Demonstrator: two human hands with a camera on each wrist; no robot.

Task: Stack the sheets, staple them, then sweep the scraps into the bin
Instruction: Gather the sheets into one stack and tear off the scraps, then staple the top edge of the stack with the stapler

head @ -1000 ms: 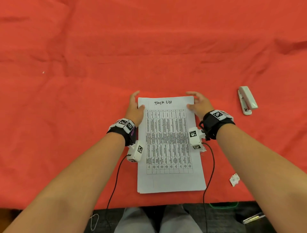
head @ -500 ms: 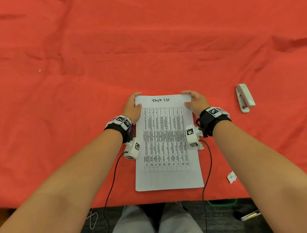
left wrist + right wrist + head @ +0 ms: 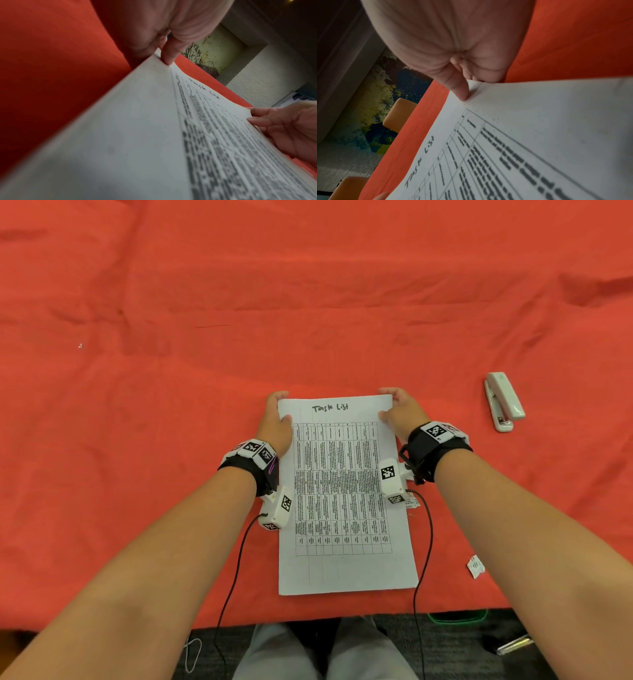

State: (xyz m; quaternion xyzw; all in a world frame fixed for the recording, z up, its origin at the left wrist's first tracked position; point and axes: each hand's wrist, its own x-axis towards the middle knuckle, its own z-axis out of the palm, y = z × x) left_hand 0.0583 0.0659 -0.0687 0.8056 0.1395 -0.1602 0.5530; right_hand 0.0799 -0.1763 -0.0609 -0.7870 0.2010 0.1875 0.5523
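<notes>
A stack of white sheets [image 3: 342,570] headed "Task List" lies on the red tablecloth [image 3: 171,440] in front of me. My left hand [image 3: 278,414] pinches its far left corner, thumb [image 3: 169,54] on top of the sheets [image 3: 137,121]. My right hand [image 3: 394,407] pinches the far right corner, thumb [image 3: 460,92] pressed on the paper [image 3: 539,115] and fingers beneath. The wrist views show the far end raised off the cloth. A white stapler [image 3: 504,402] lies to the right, untouched. A paper scrap [image 3: 475,567] sits near the table's front right.
Another small scrap [image 3: 412,503] peeks out by my right wrist camera, and a tiny speck [image 3: 80,346] lies far left. A green rim [image 3: 457,618] shows on the floor past the table's near edge. Orange chairs [image 3: 397,115] stand beyond the far side.
Both hands have slid up to the stack's far corners, and their thumbs have come down onto the top sheet. The stapler and scraps have not moved.
</notes>
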